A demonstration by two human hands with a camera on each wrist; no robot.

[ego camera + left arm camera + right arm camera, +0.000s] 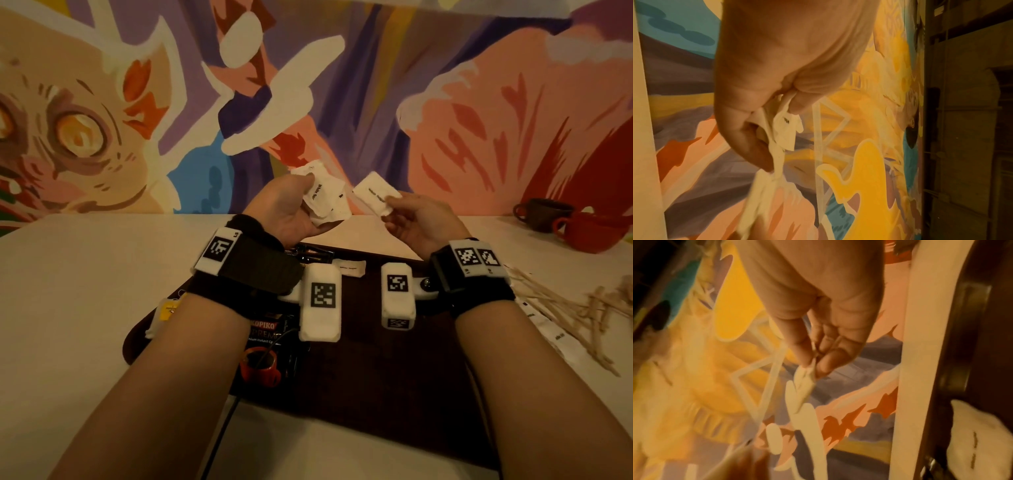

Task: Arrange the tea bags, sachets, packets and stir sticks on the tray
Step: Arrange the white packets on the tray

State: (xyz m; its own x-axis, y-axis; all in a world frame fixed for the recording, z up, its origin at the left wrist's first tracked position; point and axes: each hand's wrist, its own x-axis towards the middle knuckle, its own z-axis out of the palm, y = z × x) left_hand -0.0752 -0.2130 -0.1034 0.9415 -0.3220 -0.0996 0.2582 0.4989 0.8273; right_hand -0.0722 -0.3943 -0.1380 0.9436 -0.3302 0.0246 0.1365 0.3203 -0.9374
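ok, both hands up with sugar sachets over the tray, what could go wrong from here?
1. The left hand holds a loose bunch of white sachets fanned unevenly; one may slip out and drop onto the tray askew.
2. The right hand pinches its single sachet only by an edge, so it could slip or twist.
3. The stir sticks lie tangled on the table right of the tray; the right forearm may scatter them.

"KOPIKO" on black packet [270, 330]; "LS" on left wrist strap marker [219, 246].
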